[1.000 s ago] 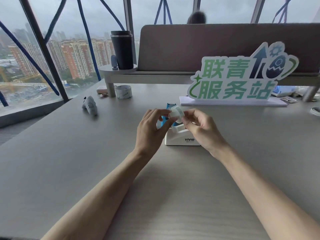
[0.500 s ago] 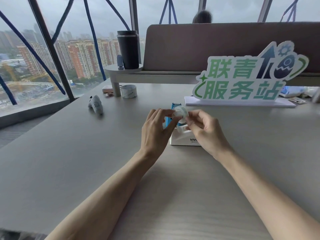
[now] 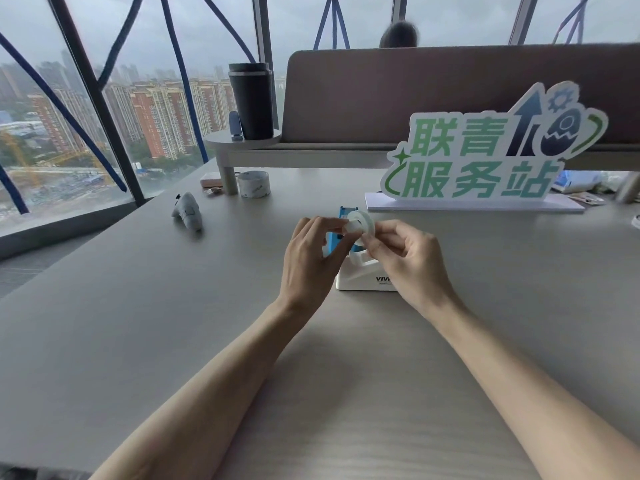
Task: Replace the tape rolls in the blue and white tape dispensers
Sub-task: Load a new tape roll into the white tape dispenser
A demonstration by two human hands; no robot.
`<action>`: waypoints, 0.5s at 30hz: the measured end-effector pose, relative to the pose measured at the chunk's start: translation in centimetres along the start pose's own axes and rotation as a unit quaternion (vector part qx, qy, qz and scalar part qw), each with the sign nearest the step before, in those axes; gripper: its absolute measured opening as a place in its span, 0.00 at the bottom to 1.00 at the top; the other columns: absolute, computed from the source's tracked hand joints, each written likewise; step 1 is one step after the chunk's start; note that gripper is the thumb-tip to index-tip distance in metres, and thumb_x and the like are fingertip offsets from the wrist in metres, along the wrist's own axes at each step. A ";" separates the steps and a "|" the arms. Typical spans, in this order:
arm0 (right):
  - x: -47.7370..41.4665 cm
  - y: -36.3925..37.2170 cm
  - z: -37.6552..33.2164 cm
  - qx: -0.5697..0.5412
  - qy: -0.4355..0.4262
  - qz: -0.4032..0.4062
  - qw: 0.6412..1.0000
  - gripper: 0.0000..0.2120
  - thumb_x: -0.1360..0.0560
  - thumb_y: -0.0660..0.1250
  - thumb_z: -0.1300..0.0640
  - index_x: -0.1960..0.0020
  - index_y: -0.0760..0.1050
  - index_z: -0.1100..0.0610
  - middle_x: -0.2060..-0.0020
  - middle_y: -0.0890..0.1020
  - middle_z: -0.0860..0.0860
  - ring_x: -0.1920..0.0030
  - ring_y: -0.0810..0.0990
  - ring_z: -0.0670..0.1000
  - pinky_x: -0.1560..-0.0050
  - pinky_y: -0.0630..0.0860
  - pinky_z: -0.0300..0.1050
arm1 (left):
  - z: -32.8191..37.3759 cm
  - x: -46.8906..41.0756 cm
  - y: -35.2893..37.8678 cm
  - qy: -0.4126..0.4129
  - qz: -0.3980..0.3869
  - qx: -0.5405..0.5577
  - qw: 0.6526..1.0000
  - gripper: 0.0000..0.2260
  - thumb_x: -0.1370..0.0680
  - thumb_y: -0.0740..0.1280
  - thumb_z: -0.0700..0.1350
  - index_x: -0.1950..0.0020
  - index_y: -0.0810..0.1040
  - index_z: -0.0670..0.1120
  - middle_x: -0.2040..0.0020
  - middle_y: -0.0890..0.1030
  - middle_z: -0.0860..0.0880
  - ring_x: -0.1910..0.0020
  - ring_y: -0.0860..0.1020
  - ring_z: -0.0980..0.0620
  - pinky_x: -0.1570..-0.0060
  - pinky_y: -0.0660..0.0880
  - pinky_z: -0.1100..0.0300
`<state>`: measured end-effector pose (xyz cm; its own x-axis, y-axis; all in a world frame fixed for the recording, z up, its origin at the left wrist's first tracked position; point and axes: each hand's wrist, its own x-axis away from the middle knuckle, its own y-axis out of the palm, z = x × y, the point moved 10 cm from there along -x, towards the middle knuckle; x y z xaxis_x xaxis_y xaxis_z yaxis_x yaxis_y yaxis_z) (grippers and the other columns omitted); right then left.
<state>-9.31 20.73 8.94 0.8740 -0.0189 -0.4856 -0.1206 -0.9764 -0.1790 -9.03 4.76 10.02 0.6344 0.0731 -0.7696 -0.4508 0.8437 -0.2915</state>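
A small clear tape roll (image 3: 361, 225) on a white core is held up between both hands. My left hand (image 3: 313, 258) pinches its left side with thumb and fingertips. My right hand (image 3: 407, 261) grips its right side and lower edge. Just below the roll stands the white tape dispenser (image 3: 360, 276), partly hidden by my right hand. Behind it stands the blue tape dispenser (image 3: 337, 233), mostly covered by my left fingers and the roll.
A wider tape roll (image 3: 254, 183) sits at the back left near a shelf leg (image 3: 228, 180). A grey toy (image 3: 188, 211) lies left of it. A green sign (image 3: 485, 157) stands behind the dispensers. A black tumbler (image 3: 252, 100) is on the raised shelf.
Both hands stay on the tape roll above the white dispenser, with small finger shifts. The camera view drifted slightly left, so the scene shifted right in view.
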 end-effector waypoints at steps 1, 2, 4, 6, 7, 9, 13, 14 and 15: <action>0.0 0.0 0.0 0.000 -0.002 0.000 1.000 0.07 0.26 0.71 0.57 0.50 0.81 0.59 0.57 0.87 0.51 0.56 0.86 0.47 0.49 0.81 0.51 | 0.0 -0.1 0.0 0.001 -0.001 0.002 1.000 0.08 0.25 0.71 0.50 0.53 0.79 0.47 0.56 0.81 0.56 0.58 0.71 0.64 0.60 0.66 0.69; 0.1 0.1 -0.1 0.002 -0.005 0.000 1.000 0.07 0.26 0.71 0.57 0.50 0.81 0.58 0.57 0.87 0.51 0.55 0.86 0.47 0.49 0.81 0.50 | 0.0 -0.1 0.0 0.004 -0.002 0.002 1.000 0.08 0.25 0.71 0.50 0.53 0.79 0.47 0.56 0.81 0.56 0.58 0.71 0.64 0.60 0.65 0.71; 0.1 0.1 0.0 0.008 -0.008 -0.001 1.000 0.07 0.27 0.72 0.56 0.50 0.81 0.57 0.57 0.87 0.51 0.55 0.85 0.46 0.50 0.81 0.48 | 0.1 -0.1 0.1 0.012 -0.007 -0.004 1.000 0.07 0.25 0.71 0.49 0.54 0.79 0.46 0.57 0.80 0.56 0.59 0.70 0.64 0.60 0.64 0.73; 0.1 0.1 0.0 0.010 -0.010 -0.003 1.000 0.07 0.27 0.72 0.57 0.50 0.81 0.58 0.57 0.87 0.51 0.55 0.85 0.45 0.50 0.81 0.45 | 0.1 -0.1 0.3 0.013 -0.014 -0.010 1.000 0.07 0.25 0.71 0.48 0.55 0.79 0.46 0.58 0.79 0.57 0.60 0.70 0.65 0.61 0.63 0.74; 0.1 0.2 0.1 0.008 -0.011 -0.004 1.000 0.08 0.27 0.72 0.57 0.50 0.81 0.59 0.56 0.87 0.51 0.54 0.85 0.45 0.50 0.80 0.44 | 0.0 -0.1 0.3 0.013 -0.015 -0.011 1.000 0.07 0.26 0.71 0.48 0.55 0.80 0.45 0.59 0.78 0.57 0.60 0.70 0.65 0.61 0.63 0.74; 0.2 0.3 0.2 0.001 -0.012 -0.006 1.000 0.09 0.27 0.72 0.58 0.49 0.81 0.60 0.56 0.86 0.52 0.54 0.85 0.46 0.50 0.80 0.43 | 0.0 -0.2 0.2 0.015 -0.014 -0.008 1.000 0.07 0.26 0.72 0.47 0.54 0.80 0.44 0.59 0.77 0.58 0.61 0.70 0.66 0.61 0.63 0.75; 0.1 0.6 0.2 -0.002 -0.015 -0.011 1.000 0.09 0.27 0.72 0.57 0.48 0.81 0.59 0.55 0.87 0.52 0.53 0.85 0.47 0.49 0.80 0.45 | -0.4 0.0 -0.1 -0.011 -0.004 0.013 1.000 0.05 0.27 0.73 0.45 0.55 0.80 0.45 0.62 0.73 0.63 0.62 0.71 0.65 0.61 0.64 0.74; 0.1 0.7 0.2 -0.003 -0.017 -0.015 1.000 0.09 0.27 0.72 0.57 0.48 0.81 0.59 0.55 0.87 0.51 0.53 0.85 0.46 0.49 0.80 0.46 | -0.6 -0.1 -0.1 -0.024 -0.003 0.022 0.999 0.05 0.27 0.73 0.44 0.56 0.80 0.45 0.62 0.74 0.63 0.62 0.72 0.64 0.61 0.65 0.74; 0.1 0.7 0.1 -0.003 -0.019 -0.019 1.000 0.08 0.26 0.71 0.57 0.48 0.81 0.59 0.55 0.87 0.51 0.53 0.85 0.46 0.49 0.80 0.45 | -0.9 -0.1 -0.1 -0.035 -0.004 0.031 0.999 0.05 0.28 0.74 0.44 0.56 0.80 0.46 0.62 0.74 0.63 0.62 0.72 0.63 0.62 0.66 0.72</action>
<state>-9.36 20.03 8.65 0.8597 0.0269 -0.5100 -0.0837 -0.9777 -0.1927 -9.60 4.17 9.66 0.6820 0.1012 -0.7244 -0.4066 0.8757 -0.2604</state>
